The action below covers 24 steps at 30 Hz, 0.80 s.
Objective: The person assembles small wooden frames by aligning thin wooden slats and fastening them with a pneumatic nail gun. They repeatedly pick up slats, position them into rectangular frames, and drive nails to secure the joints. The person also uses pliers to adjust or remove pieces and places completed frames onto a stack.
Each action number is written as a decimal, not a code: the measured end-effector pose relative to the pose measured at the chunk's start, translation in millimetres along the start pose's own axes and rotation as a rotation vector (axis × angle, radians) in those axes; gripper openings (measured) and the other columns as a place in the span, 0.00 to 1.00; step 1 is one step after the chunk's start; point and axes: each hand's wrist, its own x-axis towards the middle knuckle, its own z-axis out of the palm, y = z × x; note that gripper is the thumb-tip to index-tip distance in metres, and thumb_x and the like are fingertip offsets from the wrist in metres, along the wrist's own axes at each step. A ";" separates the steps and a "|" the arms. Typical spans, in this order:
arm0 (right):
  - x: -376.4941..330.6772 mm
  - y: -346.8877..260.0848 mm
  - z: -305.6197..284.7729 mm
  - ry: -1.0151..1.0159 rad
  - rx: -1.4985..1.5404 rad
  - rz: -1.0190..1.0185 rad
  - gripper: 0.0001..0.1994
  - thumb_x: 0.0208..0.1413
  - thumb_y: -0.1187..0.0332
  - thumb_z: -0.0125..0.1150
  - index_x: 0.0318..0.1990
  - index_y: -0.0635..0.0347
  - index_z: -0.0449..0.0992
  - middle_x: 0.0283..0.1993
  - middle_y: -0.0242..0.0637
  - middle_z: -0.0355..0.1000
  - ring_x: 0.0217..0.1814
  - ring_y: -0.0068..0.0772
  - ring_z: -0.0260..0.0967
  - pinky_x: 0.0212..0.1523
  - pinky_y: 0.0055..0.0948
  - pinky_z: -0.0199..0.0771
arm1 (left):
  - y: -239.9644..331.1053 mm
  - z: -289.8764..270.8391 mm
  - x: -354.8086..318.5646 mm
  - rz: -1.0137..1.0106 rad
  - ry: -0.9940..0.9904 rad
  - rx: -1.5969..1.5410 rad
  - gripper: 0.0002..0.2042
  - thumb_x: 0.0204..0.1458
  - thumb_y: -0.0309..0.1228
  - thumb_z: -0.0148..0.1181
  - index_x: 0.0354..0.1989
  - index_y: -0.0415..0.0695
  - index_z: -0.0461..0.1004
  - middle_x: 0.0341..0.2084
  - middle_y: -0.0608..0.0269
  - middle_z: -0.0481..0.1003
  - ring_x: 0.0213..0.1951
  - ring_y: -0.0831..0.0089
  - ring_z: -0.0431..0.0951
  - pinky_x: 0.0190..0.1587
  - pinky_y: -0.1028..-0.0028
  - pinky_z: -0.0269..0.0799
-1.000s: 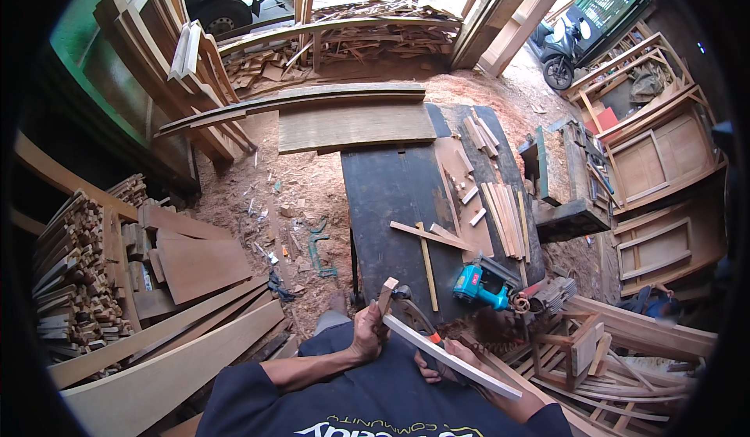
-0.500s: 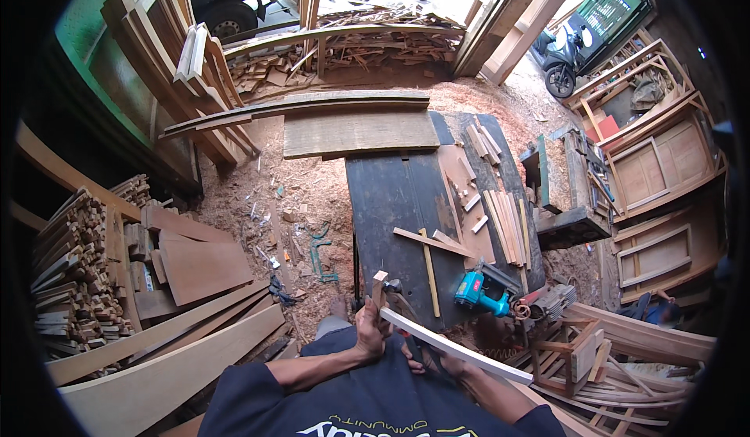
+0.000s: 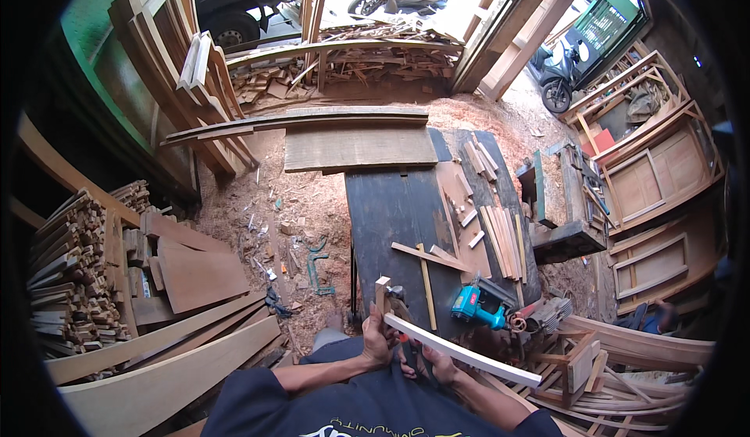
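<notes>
Close to my body, my left hand (image 3: 376, 342) is closed around the end of a long pale wooden strip (image 3: 461, 349), where a short upright wooden piece (image 3: 381, 290) rises at its corner. The strip slants down to the right, over my right forearm. My right hand (image 3: 439, 365) is below the strip, its fingers closed around a dark tool with a red part (image 3: 406, 349); the strip partly hides it and its kind is unclear. A rounded metal piece (image 3: 397, 291) shows just beyond my left hand.
A dark worktable (image 3: 383, 218) ahead carries loose wooden strips (image 3: 500, 238), a yellow stick (image 3: 427, 288) and a teal nail gun (image 3: 478, 304). A wide board (image 3: 359, 148) lies across its far end. Stacked timber (image 3: 74, 281) stands left; wooden frames (image 3: 578, 359) sit at right. Shavings cover the floor.
The view has tilted slightly, so the table sits lower in it. My right hand now shows more clearly under the strip, near the dark tool. My left hand keeps its grip.
</notes>
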 end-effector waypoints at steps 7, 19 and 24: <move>3.8 -15.4 3.5 0.053 -0.088 -0.022 0.38 0.62 0.38 0.48 0.67 0.60 0.54 0.43 0.41 0.65 0.35 0.31 0.64 0.37 0.31 0.66 | 4.3 17.1 -2.4 0.023 -0.012 0.082 0.30 0.60 0.65 0.42 0.33 0.46 0.70 0.14 0.74 0.61 0.14 0.84 0.60 0.16 0.82 0.51; -43.0 -113.6 -1.3 -0.024 -0.307 0.431 0.43 0.52 0.77 0.58 0.75 0.57 0.44 0.60 0.43 0.65 0.55 0.32 0.69 0.49 0.29 0.75 | 33.3 -12.6 0.5 0.015 -0.228 0.581 0.26 0.65 0.58 0.42 0.24 0.48 0.62 0.16 0.75 0.56 0.17 0.83 0.55 0.19 0.77 0.49; -52.4 -125.5 2.6 0.032 -0.497 0.468 0.44 0.50 0.74 0.60 0.75 0.55 0.46 0.57 0.37 0.67 0.56 0.22 0.65 0.51 0.23 0.70 | 28.2 -18.2 -0.8 -0.009 -0.297 0.658 0.26 0.66 0.57 0.39 0.24 0.47 0.61 0.17 0.75 0.55 0.18 0.83 0.55 0.20 0.77 0.50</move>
